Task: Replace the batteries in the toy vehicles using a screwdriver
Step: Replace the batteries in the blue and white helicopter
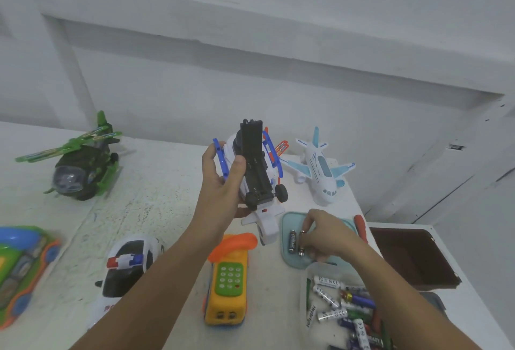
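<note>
Held the white toy helicopter (256,166) belly-up over the middle of the counter (167,196) in the curled left grip (220,182). Pinched one battery (301,242) on the near-right tray (287,221) with the right grip (326,235). Could have slipped out of that small pinch, or gone in backwards.

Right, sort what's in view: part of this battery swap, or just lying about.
In use: white-and-blue toy helicopter, upturned in left hand; black battery pinched by right hand; second black battery; pale teal tray; clear tub of batteries; red-handled screwdriver.
Lying about for now: green camouflage helicopter; white-and-blue toy airplane; black-and-white police car; yellow phone bus; green-and-orange toy; brown box.
</note>
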Demonstrator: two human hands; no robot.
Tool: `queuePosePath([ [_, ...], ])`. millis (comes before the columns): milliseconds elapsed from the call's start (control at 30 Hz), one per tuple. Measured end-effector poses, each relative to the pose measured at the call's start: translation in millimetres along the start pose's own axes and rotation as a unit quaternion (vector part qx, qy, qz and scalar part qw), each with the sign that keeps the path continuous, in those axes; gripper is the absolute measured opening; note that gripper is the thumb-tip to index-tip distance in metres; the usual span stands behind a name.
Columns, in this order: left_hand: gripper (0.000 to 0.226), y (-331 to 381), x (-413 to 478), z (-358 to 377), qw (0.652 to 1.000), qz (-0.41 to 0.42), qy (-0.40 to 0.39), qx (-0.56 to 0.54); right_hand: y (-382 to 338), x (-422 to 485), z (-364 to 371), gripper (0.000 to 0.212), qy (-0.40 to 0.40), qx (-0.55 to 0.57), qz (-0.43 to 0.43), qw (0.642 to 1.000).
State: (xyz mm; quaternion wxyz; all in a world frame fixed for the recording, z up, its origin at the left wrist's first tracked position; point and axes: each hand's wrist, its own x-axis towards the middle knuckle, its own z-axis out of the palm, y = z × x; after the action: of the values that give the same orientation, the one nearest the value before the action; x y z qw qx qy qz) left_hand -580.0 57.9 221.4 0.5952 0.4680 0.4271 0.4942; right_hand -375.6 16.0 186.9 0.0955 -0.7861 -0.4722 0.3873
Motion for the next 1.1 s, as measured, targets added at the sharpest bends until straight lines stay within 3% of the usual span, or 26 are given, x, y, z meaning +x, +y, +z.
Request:
queuePosePath([
  [100,0.040,1,-3,-3,1.000,0.001,0.002,0.000,-5,-2,-12,0.013,0.012,0.172,0.002,0.985],
  [200,0.043,2,-6,-4,1.000,0.002,0.004,0.003,-20,-10,-30,0.021,0.051,0.306,-0.055,0.949],
  [333,0.040,4,-11,-5,1.000,0.003,0.003,-0.002,-44,-30,-48,0.016,0.092,0.357,-0.158,0.916],
  [533,0.041,6,-13,-6,1.000,0.003,0.011,-0.013,-75,-58,-56,0.006,0.048,0.461,-0.210,0.861],
  [600,0.039,7,-15,-5,1.000,0.005,0.007,-0.017,-81,-66,-51,0.006,0.056,0.459,-0.230,0.857],
  [733,0.040,7,-19,-2,0.999,0.007,0.010,-0.037,-92,-79,-35,0.015,0.114,0.351,-0.293,0.882],
  [1100,0.040,7,-19,4,0.999,0.013,0.021,-0.037,-92,-81,-25,0.021,0.163,0.290,-0.312,0.890],
])
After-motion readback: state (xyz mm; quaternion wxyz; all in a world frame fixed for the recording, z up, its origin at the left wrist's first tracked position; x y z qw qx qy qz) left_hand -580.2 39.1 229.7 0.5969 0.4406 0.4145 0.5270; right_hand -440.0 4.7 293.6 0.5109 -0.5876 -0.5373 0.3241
